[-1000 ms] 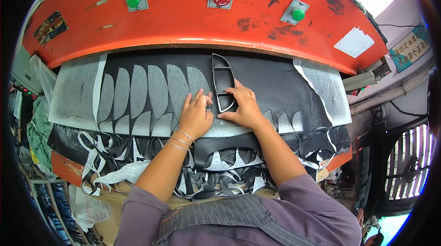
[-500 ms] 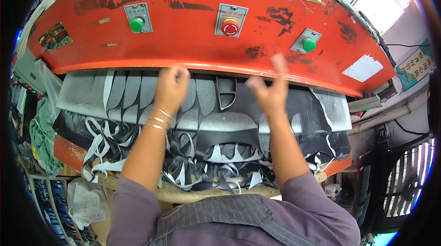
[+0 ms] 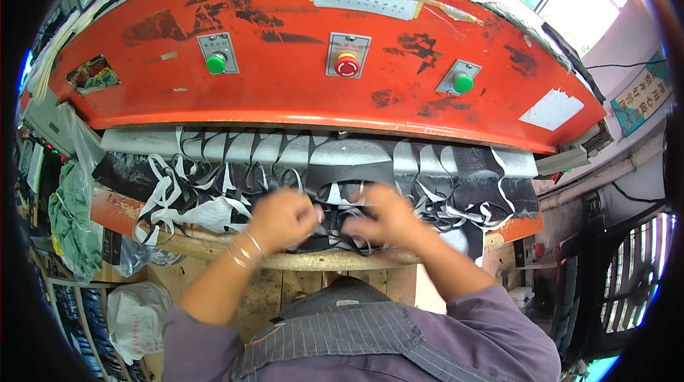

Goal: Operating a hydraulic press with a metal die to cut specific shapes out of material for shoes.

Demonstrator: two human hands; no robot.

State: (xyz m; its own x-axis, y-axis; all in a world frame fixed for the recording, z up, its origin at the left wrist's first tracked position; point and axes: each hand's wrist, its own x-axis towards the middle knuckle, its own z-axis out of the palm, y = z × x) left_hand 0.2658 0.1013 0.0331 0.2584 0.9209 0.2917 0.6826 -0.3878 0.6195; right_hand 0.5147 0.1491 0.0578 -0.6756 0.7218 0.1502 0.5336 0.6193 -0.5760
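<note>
My left hand (image 3: 285,219), with thin bracelets at the wrist, is over a tangle of black and white scrap strips (image 3: 171,200) along the front of the press. Its fingers are curled in and close to the strips; what lies in them is hidden. Beside it, my right hand (image 3: 381,218) reaches into the same scraps, its fingers smeared by motion. Behind both hands, a black sheet (image 3: 353,174) with rounded cut-outs lies on a pale board (image 3: 135,141), partly under the press's red front panel (image 3: 285,97).
The panel carries two green buttons (image 3: 216,63) and a red stop button (image 3: 346,64) between them. A worn wooden rail (image 3: 328,261) runs along the front edge. At left are a green cloth (image 3: 75,218) and a white plastic bag (image 3: 139,321); a dark fan (image 3: 627,279) stands at right.
Both hands have come back from near the panel, down to the scraps close to me. A curved metal frame seen on the sheet earlier is out of sight. The view has shifted slightly.
</note>
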